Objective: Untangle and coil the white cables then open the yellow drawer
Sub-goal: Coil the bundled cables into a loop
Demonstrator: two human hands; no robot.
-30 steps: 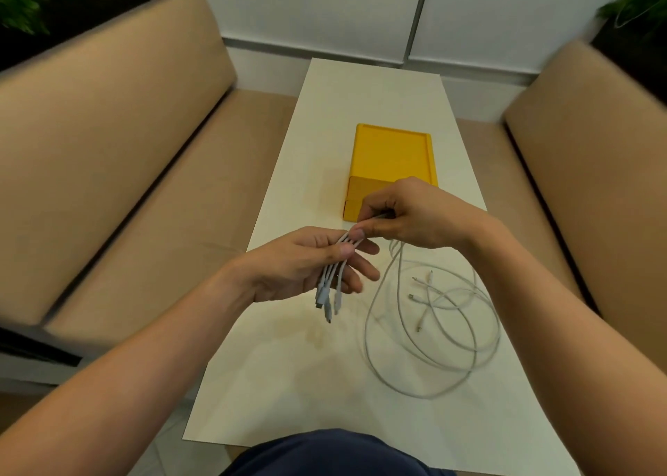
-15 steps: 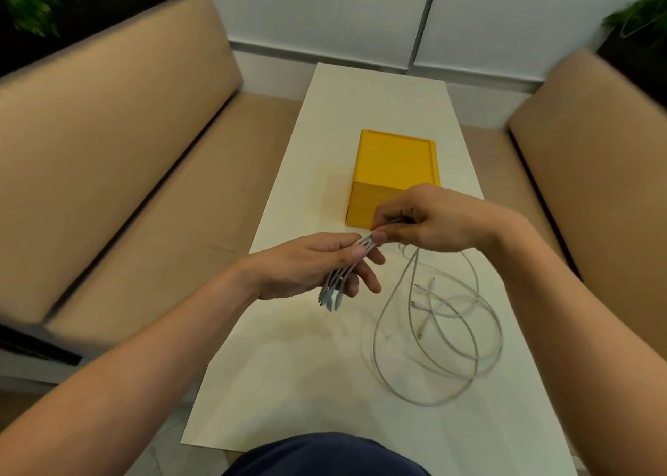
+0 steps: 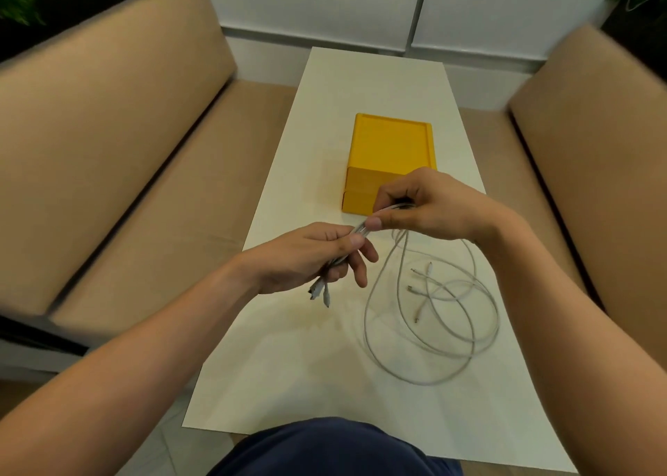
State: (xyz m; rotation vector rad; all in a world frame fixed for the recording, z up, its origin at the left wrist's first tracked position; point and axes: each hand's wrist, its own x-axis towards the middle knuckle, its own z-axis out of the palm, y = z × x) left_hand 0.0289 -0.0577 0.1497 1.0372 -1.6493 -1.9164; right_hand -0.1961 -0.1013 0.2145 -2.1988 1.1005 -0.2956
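Note:
The white cables (image 3: 433,331) lie in loose overlapping loops on the white table (image 3: 288,385), right of centre, with several plug ends inside the loops. One bundle of their ends runs up into both hands. My left hand (image 3: 310,255) grips the bundle, and its plugs hang below the palm. My right hand (image 3: 422,205) pinches the same bundle just above, in front of the yellow drawer box (image 3: 391,147). The box's drawers are shut, and my right hand hides part of its front.
Tan sofa benches flank the narrow table on the left (image 3: 108,143) and right (image 3: 592,151). A white wall panel (image 3: 325,3) closes the far end. Plants sit in the top corners. My dark blue lap (image 3: 335,446) is at the near edge.
Both hands have stayed together on the cable bundle. The left hand's fingers have closed further round it, and the plug ends now hang lower and further left of the loops.

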